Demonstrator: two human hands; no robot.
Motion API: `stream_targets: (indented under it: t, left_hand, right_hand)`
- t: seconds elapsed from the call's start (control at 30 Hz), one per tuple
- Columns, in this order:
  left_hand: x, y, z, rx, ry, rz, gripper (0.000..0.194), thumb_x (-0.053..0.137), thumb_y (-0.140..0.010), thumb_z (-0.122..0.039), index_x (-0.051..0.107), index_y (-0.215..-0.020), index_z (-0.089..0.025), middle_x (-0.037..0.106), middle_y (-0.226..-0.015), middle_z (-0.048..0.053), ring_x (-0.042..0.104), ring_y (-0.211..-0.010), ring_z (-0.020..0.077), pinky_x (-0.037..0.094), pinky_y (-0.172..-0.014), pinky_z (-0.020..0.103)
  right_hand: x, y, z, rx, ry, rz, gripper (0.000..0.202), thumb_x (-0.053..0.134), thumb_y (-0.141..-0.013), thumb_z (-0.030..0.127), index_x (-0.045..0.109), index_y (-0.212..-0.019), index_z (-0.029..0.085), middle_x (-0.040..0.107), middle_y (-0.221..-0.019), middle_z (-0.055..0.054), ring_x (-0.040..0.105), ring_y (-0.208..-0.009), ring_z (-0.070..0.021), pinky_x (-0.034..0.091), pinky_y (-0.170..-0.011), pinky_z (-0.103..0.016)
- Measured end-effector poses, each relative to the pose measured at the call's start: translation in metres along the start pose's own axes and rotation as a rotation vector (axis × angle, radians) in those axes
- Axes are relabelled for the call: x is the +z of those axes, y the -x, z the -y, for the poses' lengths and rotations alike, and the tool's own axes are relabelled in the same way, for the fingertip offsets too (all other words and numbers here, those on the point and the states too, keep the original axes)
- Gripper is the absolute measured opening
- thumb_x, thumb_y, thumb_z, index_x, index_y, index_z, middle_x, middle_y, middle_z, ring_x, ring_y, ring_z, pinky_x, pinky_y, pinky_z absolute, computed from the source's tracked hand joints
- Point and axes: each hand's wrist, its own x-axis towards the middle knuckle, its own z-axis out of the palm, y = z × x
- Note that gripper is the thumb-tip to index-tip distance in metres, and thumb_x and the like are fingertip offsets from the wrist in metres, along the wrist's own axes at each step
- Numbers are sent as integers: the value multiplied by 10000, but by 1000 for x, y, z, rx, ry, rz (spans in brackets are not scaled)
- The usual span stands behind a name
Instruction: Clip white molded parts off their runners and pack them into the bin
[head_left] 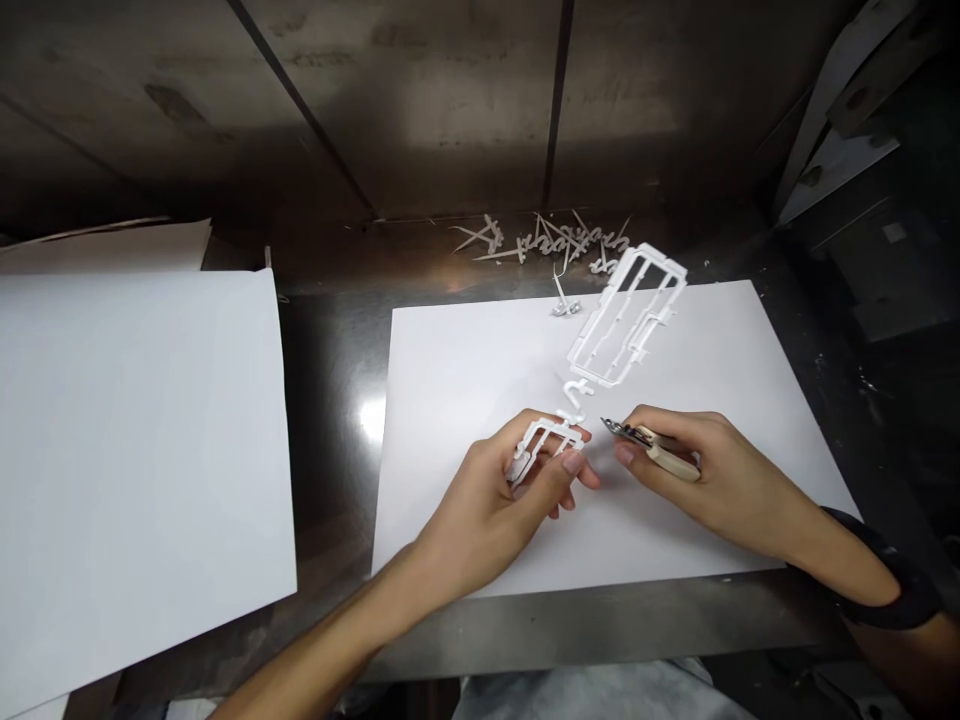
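Observation:
My left hand (517, 480) pinches the near end of a white plastic moulded frame (534, 447), thumb on top and fingers beneath. An S-shaped plastic runner (574, 398) leads from it toward a second, longer white frame (628, 315), which tilts away over the sheet's far edge. The runner appears to join both frames. In my right hand (694, 460) are small nippers with cream handles (673, 463). Their metal tip points left, close to the runner but apart from it. A white sheet (465, 370) lies beneath both hands.
Several cut-off white plastic scraps (555, 240) lie in a heap behind the sheet, and one scrap (565, 308) rests on its far edge. A stack of large white sheets (142, 440) stands at left. A metal wall (450, 110) rises behind the metal table (330, 400).

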Motion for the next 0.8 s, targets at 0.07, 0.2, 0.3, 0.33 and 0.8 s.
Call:
stream_targets:
  t: [0.07, 0.2, 0.3, 0.33, 0.8]
  left_hand:
    - [1, 0, 1, 7, -33, 5, 244, 660, -1122, -419, 677, -1115, -176, 783, -1032, 32, 666, -827, 104, 562, -754, 209]
    - [0, 0, 4, 2, 13, 28, 150, 724, -1085, -321, 666, -1074, -183, 813, -1034, 26, 694, -760, 100, 588, -693, 204]
    - [-1, -1, 5, -30, 64, 53, 135, 775, -1038, -260, 665, -1057, -185, 827, -1026, 24, 731, -721, 121, 596, -609, 210]
    - [-1, -1, 5, -41, 72, 61, 135, 788, -1024, -244, 669, -1041, -182, 829, -1020, 23, 738, -716, 123, 600, -598, 208]
    - [-7, -2, 4, -12, 7, 88, 68, 720, -1033, -262, 744, -1008, -203, 817, -964, -25, 714, -681, 94, 593, -563, 165]
  right_hand:
    - [-1, 1, 0, 30, 12, 35, 359, 631, -1133, 490, 619, -888, 228, 540, -783, 43, 423, -674, -138, 331, -629, -330]
    - [-3, 3, 1, 79, 75, 65, 363, 653, -1100, 496, 604, -854, 233, 490, -720, 42, 400, -646, -145, 321, -591, -325]
    - [-5, 5, 2, 119, 93, 112, 375, 643, -1097, 550, 641, -887, 239, 511, -720, 30, 407, -650, -156, 321, -580, -315]
    - [-5, 5, 2, 127, 90, 132, 379, 635, -1099, 565, 662, -909, 239, 544, -735, 23, 424, -654, -160, 325, -579, -312]
    - [-15, 6, 11, 163, 31, 302, 315, 655, -1102, 546, 757, -1064, 250, 766, -993, -37, 702, -963, -275, 537, -751, -318]
